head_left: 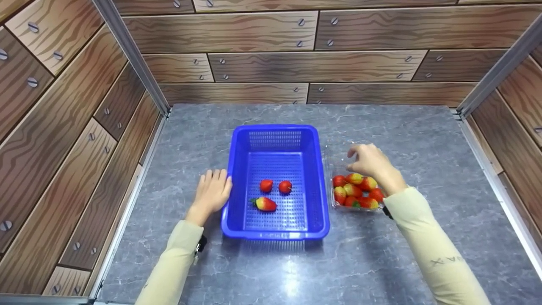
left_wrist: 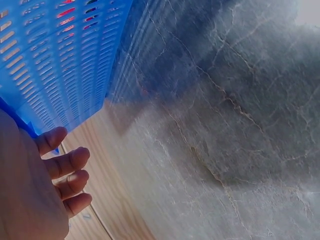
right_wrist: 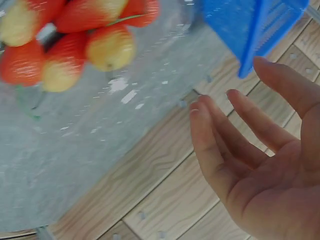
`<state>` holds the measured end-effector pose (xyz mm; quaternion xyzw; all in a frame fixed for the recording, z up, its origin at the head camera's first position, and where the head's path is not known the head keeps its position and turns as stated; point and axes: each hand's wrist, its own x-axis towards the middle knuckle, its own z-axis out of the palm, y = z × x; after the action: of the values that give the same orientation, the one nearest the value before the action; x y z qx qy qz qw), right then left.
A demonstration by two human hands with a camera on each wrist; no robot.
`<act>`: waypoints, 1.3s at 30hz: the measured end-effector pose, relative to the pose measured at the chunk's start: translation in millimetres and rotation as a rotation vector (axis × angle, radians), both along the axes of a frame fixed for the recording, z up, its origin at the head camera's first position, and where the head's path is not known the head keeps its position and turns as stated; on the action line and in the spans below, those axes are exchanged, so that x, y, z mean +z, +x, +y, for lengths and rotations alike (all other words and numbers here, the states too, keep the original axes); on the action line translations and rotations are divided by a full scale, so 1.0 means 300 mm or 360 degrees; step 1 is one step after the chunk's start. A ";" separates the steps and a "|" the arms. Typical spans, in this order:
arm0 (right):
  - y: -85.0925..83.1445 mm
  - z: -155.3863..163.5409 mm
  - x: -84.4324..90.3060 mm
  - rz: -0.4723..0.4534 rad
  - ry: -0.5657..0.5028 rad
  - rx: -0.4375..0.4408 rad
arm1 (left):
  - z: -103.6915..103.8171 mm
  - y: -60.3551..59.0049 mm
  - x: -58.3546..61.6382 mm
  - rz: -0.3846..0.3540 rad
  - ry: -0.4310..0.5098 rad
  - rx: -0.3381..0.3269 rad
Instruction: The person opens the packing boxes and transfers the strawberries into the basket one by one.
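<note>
left hand (head_left: 213,191) lies flat against the blue basket (head_left: 315,186), probably steadying it, while the empty, loose-fingered right hand (head_left: 369,161) hovers over the strawberries (head_left: 356,191)

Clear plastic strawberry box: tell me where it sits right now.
In the head view, the clear plastic strawberry box sits on the grey table, just right of the blue basket, under the right hand.

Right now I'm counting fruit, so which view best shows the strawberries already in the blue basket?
The head view: three strawberries lie in plain sight on the blue basket floor. The left wrist view gives only red glimpses through the basket's slotted wall. The right wrist view shows just a basket corner, none of its contents.
</note>
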<state>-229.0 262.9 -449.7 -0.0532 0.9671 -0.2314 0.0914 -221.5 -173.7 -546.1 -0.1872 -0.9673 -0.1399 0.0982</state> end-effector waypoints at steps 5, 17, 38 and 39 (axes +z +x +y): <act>0.021 0.051 -0.047 -0.0030 0.0001 -0.0039 | 0.001 0.002 0.002 0.0004 -0.0001 -0.0004; 0.063 0.073 -0.153 -0.0023 -0.0025 -0.0081 | 0.000 0.000 -0.005 -0.0027 -0.0002 -0.0003; 0.075 0.071 -0.246 0.0100 0.0057 -0.0092 | -0.005 -0.003 0.000 -0.0026 0.0001 -0.0007; 0.074 0.070 -0.249 0.0101 0.0054 -0.0098 | -0.004 -0.002 0.001 -0.0024 0.0003 -0.0007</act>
<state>-206.8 283.9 -524.4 -0.0291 0.9745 -0.2158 0.0542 -222.2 -174.9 -545.7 -0.1882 -0.9675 -0.1426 0.0909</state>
